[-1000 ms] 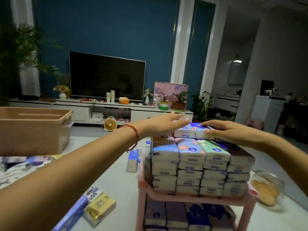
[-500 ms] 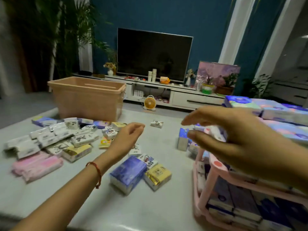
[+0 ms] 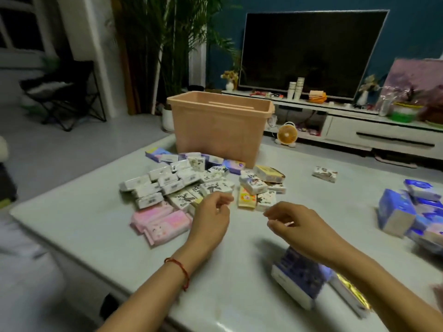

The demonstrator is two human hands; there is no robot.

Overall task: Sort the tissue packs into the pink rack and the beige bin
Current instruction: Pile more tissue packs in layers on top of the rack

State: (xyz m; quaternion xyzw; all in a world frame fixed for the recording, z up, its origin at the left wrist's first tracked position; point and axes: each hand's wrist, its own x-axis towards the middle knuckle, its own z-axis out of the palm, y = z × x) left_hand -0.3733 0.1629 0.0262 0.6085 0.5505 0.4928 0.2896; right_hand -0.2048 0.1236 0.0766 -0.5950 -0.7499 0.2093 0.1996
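Here we are over the pale tabletop (image 3: 84, 212), both hands low and close together. The left hand (image 3: 211, 221), a red cord bracelet (image 3: 183, 271) on its wrist, hovers at the near edge of the heap of small tissue packs (image 3: 189, 180). Its fingers are loosely curled and its thumb is near the forefinger, with nothing held that we can see. The right hand (image 3: 297, 226) hangs just beside it, fingers relaxed and bent, palm down; we see no pack in it. The heap itself is a jumble of white, printed and yellow packs lying flat in the middle of the tabletop, with a few pink packs (image 3: 163, 221) at its near left corner, just left of the left hand. Behind the heap stands the beige bin (image 3: 215, 130), upright, touching or almost touching the farthest packs; we cannot see what lies inside. One lone pack (image 3: 324, 174) lies apart to the right. At the right edge sits a cluster of blue packs (image 3: 405, 209), and a dark blue pack (image 3: 297, 279) lies partly under the right forearm with a gold pack (image 3: 352, 298) just beside it. Across the room we spot a dark television (image 3: 309, 51) and a small orange fan (image 3: 287, 135).
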